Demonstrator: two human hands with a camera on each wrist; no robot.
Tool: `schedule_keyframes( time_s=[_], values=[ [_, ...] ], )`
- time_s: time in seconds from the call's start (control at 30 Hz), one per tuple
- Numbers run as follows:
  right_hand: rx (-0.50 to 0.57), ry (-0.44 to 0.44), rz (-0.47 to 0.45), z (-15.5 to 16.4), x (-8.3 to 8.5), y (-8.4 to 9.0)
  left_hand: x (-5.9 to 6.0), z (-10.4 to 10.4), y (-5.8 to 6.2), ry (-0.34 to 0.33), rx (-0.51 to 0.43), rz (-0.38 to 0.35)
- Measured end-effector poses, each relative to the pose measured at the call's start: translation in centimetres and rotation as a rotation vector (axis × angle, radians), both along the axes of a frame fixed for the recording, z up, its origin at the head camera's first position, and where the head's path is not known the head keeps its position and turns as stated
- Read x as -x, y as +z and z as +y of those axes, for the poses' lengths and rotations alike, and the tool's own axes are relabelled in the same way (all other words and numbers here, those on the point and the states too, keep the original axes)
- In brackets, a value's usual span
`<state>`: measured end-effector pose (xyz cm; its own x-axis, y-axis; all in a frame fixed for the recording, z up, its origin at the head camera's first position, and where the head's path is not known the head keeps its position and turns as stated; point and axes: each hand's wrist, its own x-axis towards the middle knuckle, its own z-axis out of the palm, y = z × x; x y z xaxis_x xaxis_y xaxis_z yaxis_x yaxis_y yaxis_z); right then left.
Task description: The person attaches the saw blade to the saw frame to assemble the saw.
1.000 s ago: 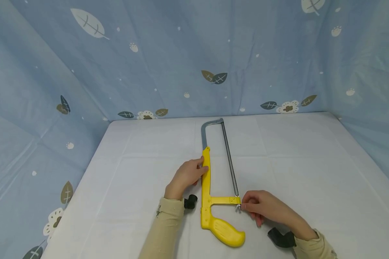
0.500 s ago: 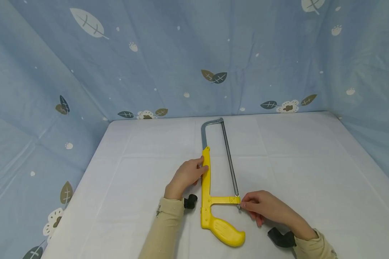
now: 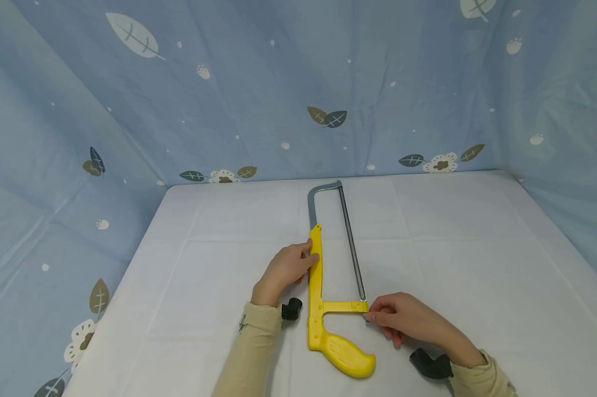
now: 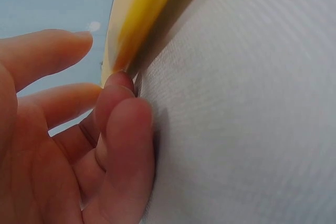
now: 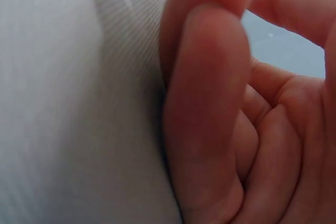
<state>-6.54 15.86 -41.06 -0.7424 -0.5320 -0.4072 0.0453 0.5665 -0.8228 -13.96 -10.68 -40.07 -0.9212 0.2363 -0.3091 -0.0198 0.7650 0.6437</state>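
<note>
A hacksaw with a yellow bar, a yellow handle and a grey metal frame lies flat on the white table. Its thin blade runs away from me. My left hand holds the yellow bar from the left, thumb on top and fingertips against its edge. In the left wrist view the curled fingers touch the bar. My right hand pinches the small metal nut at the blade's near end. The right wrist view shows only curled fingers over the cloth.
Black wrist-camera mounts sit at my left wrist and right wrist. Blue cloth with a leaf print walls the table on the left, back and right. White cloth stretches out on both sides of the saw.
My right fingertips have crept slightly left and now cover more of the nut. The left hand and the saw have not moved.
</note>
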Motion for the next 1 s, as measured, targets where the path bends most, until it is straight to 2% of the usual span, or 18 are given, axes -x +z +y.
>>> schedule_keyframes(
  time_s=[0.53, 0.77, 1.0],
  values=[
    [-0.060, -0.036, 0.023, -0.6, -0.3, 0.2, 0.1, 0.0, -0.1, 0.000, 0.014, 0.002],
    [-0.140, -0.052, 0.099, -1.2, -0.6, 0.4, 0.1, 0.0, 0.0, -0.009, 0.018, 0.025],
    [-0.134, -0.052, 0.102, -1.2, -0.7, 0.4, 0.1, 0.1, 0.1, -0.017, 0.000, 0.015]
  ],
)
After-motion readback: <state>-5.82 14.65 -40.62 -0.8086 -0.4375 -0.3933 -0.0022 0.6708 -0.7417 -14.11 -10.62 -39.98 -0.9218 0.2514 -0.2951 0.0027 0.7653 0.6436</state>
